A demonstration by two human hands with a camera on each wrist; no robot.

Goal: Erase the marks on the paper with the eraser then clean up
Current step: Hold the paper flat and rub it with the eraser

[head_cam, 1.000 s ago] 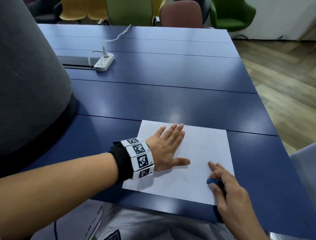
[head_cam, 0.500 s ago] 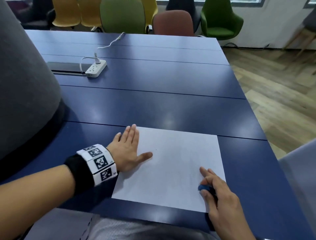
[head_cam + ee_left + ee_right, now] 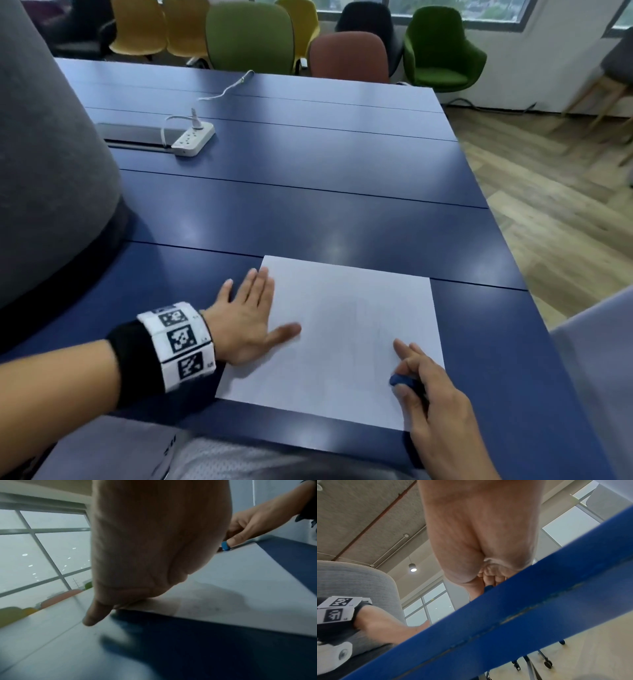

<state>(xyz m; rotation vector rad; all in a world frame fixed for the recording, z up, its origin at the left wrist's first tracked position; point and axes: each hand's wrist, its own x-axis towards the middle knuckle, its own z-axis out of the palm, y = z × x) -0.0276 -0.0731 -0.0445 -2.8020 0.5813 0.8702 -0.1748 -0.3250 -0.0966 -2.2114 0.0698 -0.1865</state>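
Note:
A white sheet of paper [image 3: 346, 329] lies near the front edge of the blue table [image 3: 308, 192]; faint grey marks show at its middle. My left hand [image 3: 246, 315] lies flat with straight fingers across the paper's left edge, thumb on the sheet. My right hand [image 3: 424, 383] rests at the paper's near right corner and pinches a small blue eraser [image 3: 399, 380] between thumb and fingers. In the left wrist view the paper [image 3: 240, 588] stretches toward the eraser [image 3: 225, 545]. The right wrist view catches only a sliver of the eraser [image 3: 488, 587] above the table edge [image 3: 505, 615].
A white power strip [image 3: 193, 139] with a cable lies at the back left of the table. A large grey padded shape [image 3: 44, 171] rises on the left. Coloured chairs [image 3: 349, 56] stand beyond the far edge. Wooden floor lies to the right.
My left hand has slid leftward from the middle of the paper to its left edge. The right hand with the eraser has stayed at the near right corner.

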